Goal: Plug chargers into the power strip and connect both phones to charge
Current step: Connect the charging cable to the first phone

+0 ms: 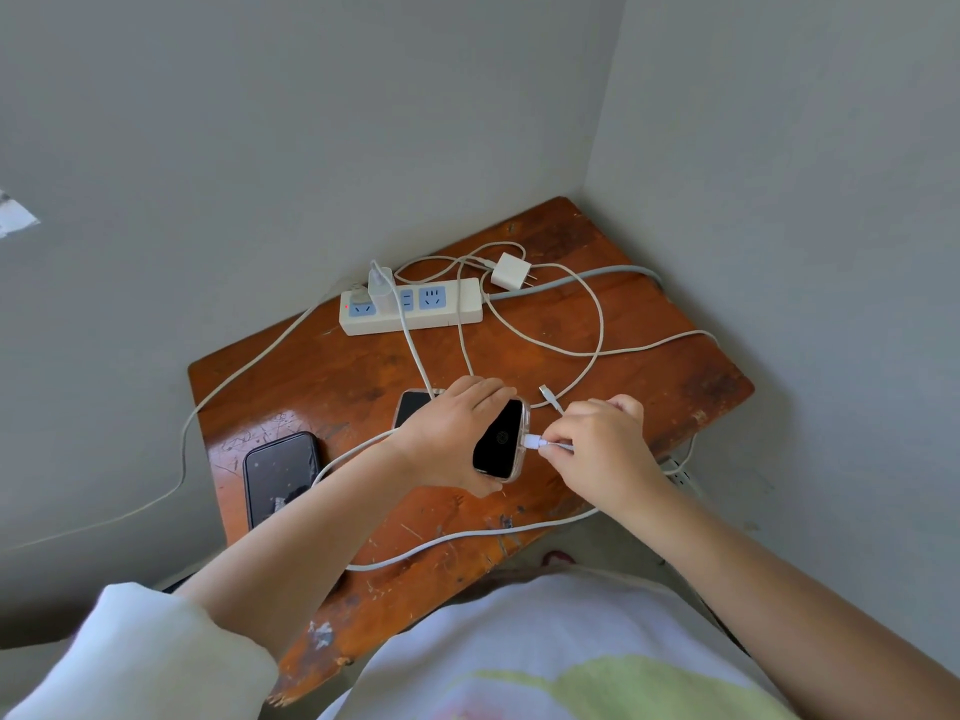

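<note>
Two hands, left [451,439] gripping phone [500,443], right [602,449] pinching cable plug [535,442] at its end

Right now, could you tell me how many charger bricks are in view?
2: one charger plugged into the power strip, another charger brick lying unplugged behind the strip's right end. None seems hidden.

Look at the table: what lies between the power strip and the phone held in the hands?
In the head view, white cables cross bare wood between the power strip and the held phone; a loose connector lies nearby.
</note>
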